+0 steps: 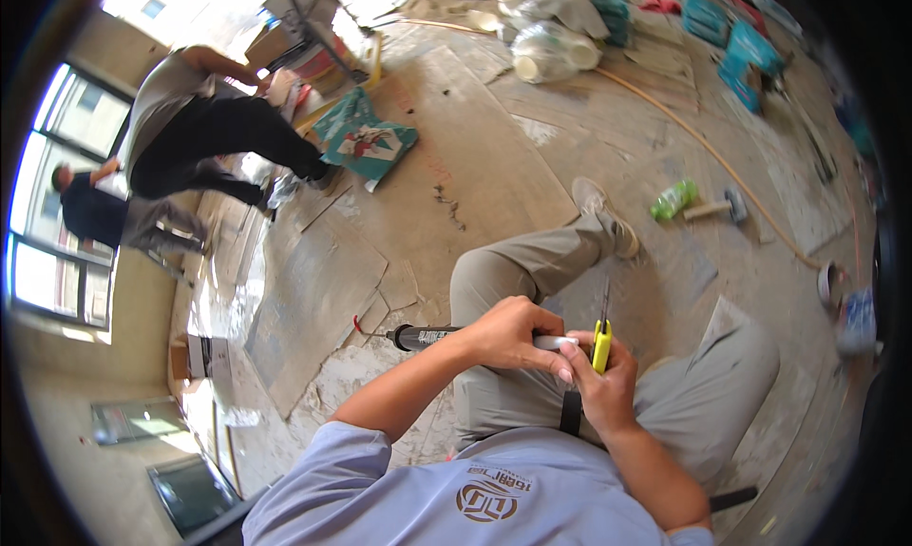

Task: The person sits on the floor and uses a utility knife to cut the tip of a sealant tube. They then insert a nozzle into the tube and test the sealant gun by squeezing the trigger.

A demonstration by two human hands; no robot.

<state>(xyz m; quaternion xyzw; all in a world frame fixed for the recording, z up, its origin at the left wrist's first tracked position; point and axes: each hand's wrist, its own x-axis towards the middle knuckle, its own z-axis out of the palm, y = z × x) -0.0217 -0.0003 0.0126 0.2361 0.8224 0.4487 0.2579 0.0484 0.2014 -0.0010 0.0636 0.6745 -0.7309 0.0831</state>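
Position: both hands in front of the seated person's lap. Left hand point(513, 335) is closed around a short white cylinder point(554, 342), its right end showing past the thumb. Right hand point(608, 380) grips a yellow-handled tool point(601, 349), the narrow dark tip pointing away from the body; the right thumb lies close to the cylinder's end, contact unclear. Exact tool type not resolvable.

A black tube point(418, 337) sticks out leftward beyond the left wrist, a red wire-like strand point(357, 325) near its far end. Cannot tell whether tube and cylinder are one piece.

Risks (judged): a slip of the tool could nick the left fingers, since both hands work so close together. The cylinder, if smooth, could twist under a loose pinch. The strand could snag on the floor sheets point(318, 289) if the tube swings low.
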